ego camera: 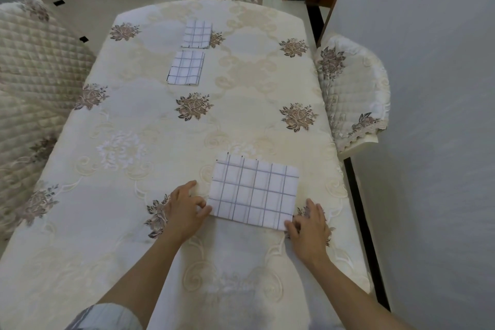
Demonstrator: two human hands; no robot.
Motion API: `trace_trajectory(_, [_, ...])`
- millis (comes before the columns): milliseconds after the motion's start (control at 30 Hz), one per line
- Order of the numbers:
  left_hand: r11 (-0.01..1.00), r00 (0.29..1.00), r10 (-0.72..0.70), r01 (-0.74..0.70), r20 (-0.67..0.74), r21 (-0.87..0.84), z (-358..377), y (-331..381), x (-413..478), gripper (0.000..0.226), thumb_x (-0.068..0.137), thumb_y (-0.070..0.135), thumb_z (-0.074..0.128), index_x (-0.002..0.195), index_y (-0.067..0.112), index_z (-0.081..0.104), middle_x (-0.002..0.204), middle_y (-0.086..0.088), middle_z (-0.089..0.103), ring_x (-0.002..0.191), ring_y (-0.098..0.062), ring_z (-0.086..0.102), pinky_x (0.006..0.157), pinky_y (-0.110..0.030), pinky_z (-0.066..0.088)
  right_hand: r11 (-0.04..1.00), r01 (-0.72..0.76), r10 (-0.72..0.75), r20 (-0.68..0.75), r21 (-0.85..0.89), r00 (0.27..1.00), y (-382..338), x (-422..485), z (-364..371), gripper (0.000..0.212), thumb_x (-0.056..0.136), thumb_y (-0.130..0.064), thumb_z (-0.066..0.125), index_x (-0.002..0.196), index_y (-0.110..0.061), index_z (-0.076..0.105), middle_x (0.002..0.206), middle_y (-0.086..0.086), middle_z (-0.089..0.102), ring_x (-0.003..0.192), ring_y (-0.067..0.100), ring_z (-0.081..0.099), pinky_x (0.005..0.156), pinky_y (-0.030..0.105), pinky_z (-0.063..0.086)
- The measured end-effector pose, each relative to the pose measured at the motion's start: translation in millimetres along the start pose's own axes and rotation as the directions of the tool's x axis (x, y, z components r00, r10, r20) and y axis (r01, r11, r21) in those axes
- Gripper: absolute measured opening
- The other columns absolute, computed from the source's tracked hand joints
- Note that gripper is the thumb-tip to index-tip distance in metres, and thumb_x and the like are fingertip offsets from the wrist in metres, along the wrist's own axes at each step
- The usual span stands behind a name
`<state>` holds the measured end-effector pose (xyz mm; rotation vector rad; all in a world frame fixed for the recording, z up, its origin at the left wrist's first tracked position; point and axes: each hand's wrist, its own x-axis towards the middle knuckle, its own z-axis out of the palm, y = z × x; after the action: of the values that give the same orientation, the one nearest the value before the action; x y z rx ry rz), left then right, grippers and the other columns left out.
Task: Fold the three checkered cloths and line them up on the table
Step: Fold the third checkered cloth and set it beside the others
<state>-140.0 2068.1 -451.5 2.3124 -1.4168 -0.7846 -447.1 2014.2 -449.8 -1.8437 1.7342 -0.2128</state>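
White and grey-checked, the near cloth (253, 193) lies folded right of centre; we judge it light, limp, slippery on the tablecloth (107, 209); our left hand (184, 207) and right hand (308, 225) touch its near corners, pinching or not we cannot tell; we'd hold there.

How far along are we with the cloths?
Done: the far cloth and middle cloth lie folded small, one behind the other. In hand: the near cloth, folded but larger than those, with the left hand and right hand at its near corners. Left: probably one more fold, then setting it in line.
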Motion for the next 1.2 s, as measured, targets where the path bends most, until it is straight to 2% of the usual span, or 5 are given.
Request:
trace_trajectory(500, [0.996,0.991,-0.053,0.062,-0.126,0.068,9.2,14.2,-3.6,0.024,0.078,0.031,0.069,0.057,0.020,0.063,0.146,0.004,0.041,0.133,-0.022,0.028,0.100,-0.045,0.032,1.000,-0.015,0.015,-0.002,0.012,1.000,-3.2,5.6,-7.3,0.041,0.091,-0.027,0.063,0.053,-0.026,0.047,0.161,0.003,0.014,0.148,0.018,-0.001,0.115,0.042,0.005])
trace_trajectory(833, [0.983,0.990,-0.042,0.065,-0.136,0.170,16.5,16.2,-4.0,0.019,0.080,0.033,0.067,0.065,0.022,0.064,0.144,0.002,0.041,0.129,-0.025,0.033,0.095,-0.047,0.036,0.999,-0.010,0.009,-0.010,-0.052,1.000,0.3,8.5,-2.9,0.030,0.091,-0.033,0.063,0.063,-0.027,0.052,0.161,0.002,0.015,0.148,0.020,0.003,0.115,0.041,0.008])
trace_trajectory(967, [0.982,0.976,-0.037,0.075,-0.216,0.172,17.1,21.0,-6.1,0.016,0.074,0.028,0.072,0.083,0.019,0.061,0.136,-0.006,0.049,0.125,-0.029,0.041,0.092,-0.048,0.040,1.000,-0.004,0.002,-0.087,-0.022,0.996,-3.3,6.8,-4.4,0.019,0.083,-0.029,0.072,0.089,-0.025,0.055,0.159,0.007,0.019,0.147,0.022,0.008,0.115,0.042,0.012])
trace_trajectory(1100, [0.956,0.971,0.151,-0.095,-0.188,0.277,28.0,38.6,-11.7,0.042,0.072,0.033,0.078,0.109,0.023,0.060,0.137,-0.009,0.048,0.127,-0.033,0.042,0.094,-0.053,0.043,0.966,0.202,-0.209,-0.024,-0.162,0.978,-18.4,10.6,-0.3,0.056,0.086,-0.039,0.067,0.137,-0.029,0.044,0.161,0.009,0.006,0.148,0.025,0.000,0.116,0.043,0.011])
trace_trajectory(1200, [0.907,0.963,0.257,-0.211,-0.081,0.365,43.8,60.1,-18.0,0.050,0.072,0.043,0.077,0.117,0.031,0.059,0.146,-0.007,0.042,0.133,-0.031,0.037,0.099,-0.052,0.040,0.909,0.311,-0.296,0.095,-0.279,0.950,-33.5,13.7,10.2,0.066,0.089,-0.049,0.059,0.148,-0.031,0.033,0.162,0.011,-0.008,0.148,0.029,-0.013,0.117,0.046,0.004])
